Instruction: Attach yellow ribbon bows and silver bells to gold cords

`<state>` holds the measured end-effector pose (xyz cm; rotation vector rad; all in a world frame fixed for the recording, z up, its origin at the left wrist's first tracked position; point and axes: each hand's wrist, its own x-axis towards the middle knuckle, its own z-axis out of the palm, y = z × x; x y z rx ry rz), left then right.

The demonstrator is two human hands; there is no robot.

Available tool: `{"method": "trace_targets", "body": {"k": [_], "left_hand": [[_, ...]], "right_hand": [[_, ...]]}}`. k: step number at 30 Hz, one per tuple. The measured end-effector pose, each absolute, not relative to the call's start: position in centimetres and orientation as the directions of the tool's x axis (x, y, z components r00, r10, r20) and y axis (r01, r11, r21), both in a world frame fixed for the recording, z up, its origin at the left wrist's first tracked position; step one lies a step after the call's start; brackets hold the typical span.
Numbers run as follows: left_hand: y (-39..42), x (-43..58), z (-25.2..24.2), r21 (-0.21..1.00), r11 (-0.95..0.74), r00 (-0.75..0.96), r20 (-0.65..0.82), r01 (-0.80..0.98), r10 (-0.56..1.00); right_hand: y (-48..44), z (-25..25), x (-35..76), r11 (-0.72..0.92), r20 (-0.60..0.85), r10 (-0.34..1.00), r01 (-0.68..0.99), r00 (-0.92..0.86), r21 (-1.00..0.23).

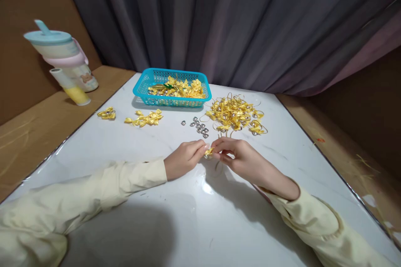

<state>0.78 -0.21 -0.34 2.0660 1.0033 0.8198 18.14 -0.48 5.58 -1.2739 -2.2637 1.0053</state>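
While L hand (182,159) pinches yel. bow (208,152), R hand (240,157) does too.

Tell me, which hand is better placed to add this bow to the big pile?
Probably the right hand: it is at the bow and just in front of the pile. The left hand is at the bow too, but farther from the pile.

Yellow ribbon (208,152) partly behind fingertips (216,155)
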Motion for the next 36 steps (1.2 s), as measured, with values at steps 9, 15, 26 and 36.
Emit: {"method": "trace_targets", "body": {"k": [9,15,26,36], "left_hand": [[-0.5,0.7,-0.1,0.785,-0.473,0.489,0.255,0.399,0.834],[-0.9,0.6,0.3,0.778,-0.484,0.523,0.239,0.401,0.818],[-1.1,0.5,-0.1,0.746,-0.556,0.554,0.304,0.368,0.775],[-0.8,0.4,0.2,0.973,-0.181,0.533,0.077,0.145,0.843]], "right_hand": [[-0.5,5.5,18.1,0.315,-0.048,0.859,0.601,-0.509,-0.735],[-0.5,5.7,18.0,0.301,-0.048,0.865,0.593,-0.5,-0.747],[-0.7,5.9,18.0,0.265,-0.089,0.861,0.59,-0.501,-0.763],[0.8,6.5,19.9,0.087,-0.207,0.838,0.499,-0.505,-0.862]]}}
